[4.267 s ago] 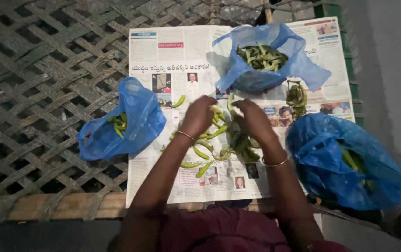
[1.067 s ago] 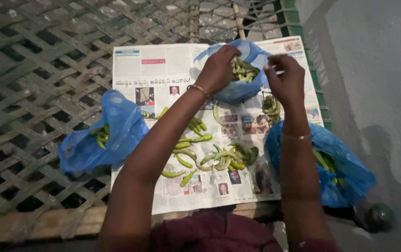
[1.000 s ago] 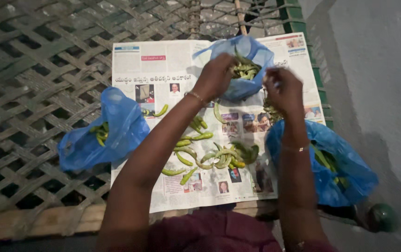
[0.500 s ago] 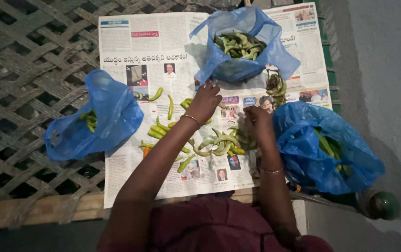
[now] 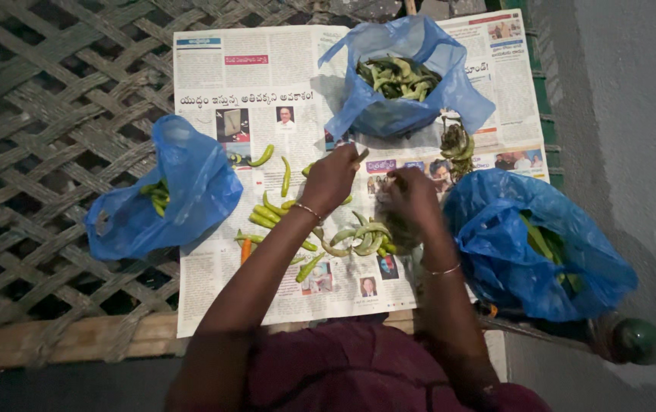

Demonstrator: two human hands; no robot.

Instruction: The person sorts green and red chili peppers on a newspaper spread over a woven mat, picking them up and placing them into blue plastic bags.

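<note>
Chillies, slim green pods (image 5: pixel 358 238), lie scattered on the spread newspaper (image 5: pixel 213 91) at six o'clock of my left hand (image 5: pixel 332 179), long axes mixed. It pinches one pod; my right hand (image 5: pixel 408 200), nearer them, is curled, contents unclear.

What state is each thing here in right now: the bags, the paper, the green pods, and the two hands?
Top blue bag: open, pods inside.
Left blue bag: on its side, mouth open, a few pods showing.
Right blue bag: open, crumpled, greens inside.
Newspaper: spread flat.
Loose pods: scattered on the paper.
Left hand: fingers closed on a small piece.
Right hand: curled over the pods; grip unclear.
</note>
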